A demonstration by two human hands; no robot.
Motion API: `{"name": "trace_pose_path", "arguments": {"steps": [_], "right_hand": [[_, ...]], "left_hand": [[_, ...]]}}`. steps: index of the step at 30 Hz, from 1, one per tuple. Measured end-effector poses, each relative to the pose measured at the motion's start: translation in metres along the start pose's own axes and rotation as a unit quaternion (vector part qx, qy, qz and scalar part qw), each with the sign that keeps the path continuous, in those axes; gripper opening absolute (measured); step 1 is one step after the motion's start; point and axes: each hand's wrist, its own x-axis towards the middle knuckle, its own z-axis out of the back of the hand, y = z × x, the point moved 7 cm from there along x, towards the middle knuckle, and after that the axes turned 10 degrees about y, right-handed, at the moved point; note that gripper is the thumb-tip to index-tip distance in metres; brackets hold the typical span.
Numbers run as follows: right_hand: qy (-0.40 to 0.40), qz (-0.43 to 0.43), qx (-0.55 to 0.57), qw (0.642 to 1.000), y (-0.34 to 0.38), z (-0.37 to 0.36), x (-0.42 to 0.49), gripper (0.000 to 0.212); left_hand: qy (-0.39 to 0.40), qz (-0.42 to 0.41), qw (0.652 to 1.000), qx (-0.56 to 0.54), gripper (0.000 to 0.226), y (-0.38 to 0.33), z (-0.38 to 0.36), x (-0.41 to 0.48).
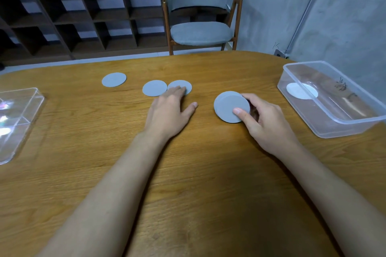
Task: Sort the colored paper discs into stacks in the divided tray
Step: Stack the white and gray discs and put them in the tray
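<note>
in the head view, a small stack of grey discs [231, 107] is held at centre right of the frame, pinched in the right hand [264, 120], thumb on its top face and fingers curled behind its far edge. the left hand [170, 111] is laid flat at centre, fingers together, fingertips [177, 91] pressed on one grey disc [182, 85]. a second disc [154, 88] lies touching that one, and a third [114, 79] lies apart toward the upper left. three loose discs are counted. a white disc [300, 91] is seen in a clear tub [344, 125] at right. a divided clear tray [14, 121] sits at the left edge. everything rests on a wooden table [198, 173]; a grey chair [200, 12] and dark shelving [73, 16] are seen behind.
</note>
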Motion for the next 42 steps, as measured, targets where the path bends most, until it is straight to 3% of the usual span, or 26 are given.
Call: {"name": "trace_pose_path", "arguments": {"steps": [4, 11, 16, 21, 25, 31, 38, 42], "right_hand": [[0.003, -0.017, -0.003, 1.000, -0.006, -0.001, 0.000, 0.033], [-0.005, -0.028, 0.003, 1.000, -0.008, 0.002, 0.000, 0.033], [-0.005, -0.034, -0.005, 0.999, -0.009, 0.002, 0.000, 0.042], [0.021, -0.028, -0.011, 0.999, -0.001, 0.000, -0.002, 0.049], [0.058, -0.009, -0.042, 0.997, 0.004, -0.006, -0.001, 0.048], [0.094, -0.010, -0.018, 0.995, 0.010, -0.012, -0.003, 0.053], [0.092, -0.004, -0.042, 0.995, 0.010, -0.012, -0.005, 0.068], [0.047, 0.016, -0.033, 0.998, 0.012, -0.009, -0.004, 0.062]], "left_hand": [[-0.034, -0.033, 0.999, -0.022, 0.048, -0.003, 0.009, -0.004], [-0.073, -0.131, 0.984, 0.099, 0.022, -0.025, 0.015, -0.019], [-0.176, -0.166, 0.968, -0.061, 0.017, -0.035, 0.036, -0.046], [-0.044, -0.104, 0.943, -0.313, 0.024, -0.040, 0.006, -0.039], [-0.059, -0.100, 0.943, -0.311, 0.026, -0.044, -0.002, -0.037], [-0.024, -0.093, 0.939, -0.330, 0.053, -0.048, -0.010, -0.033], [-0.076, -0.146, 0.947, -0.277, 0.045, -0.051, 0.001, -0.040], [-0.086, -0.149, 0.945, -0.278, 0.042, -0.050, 0.002, -0.041]]}}
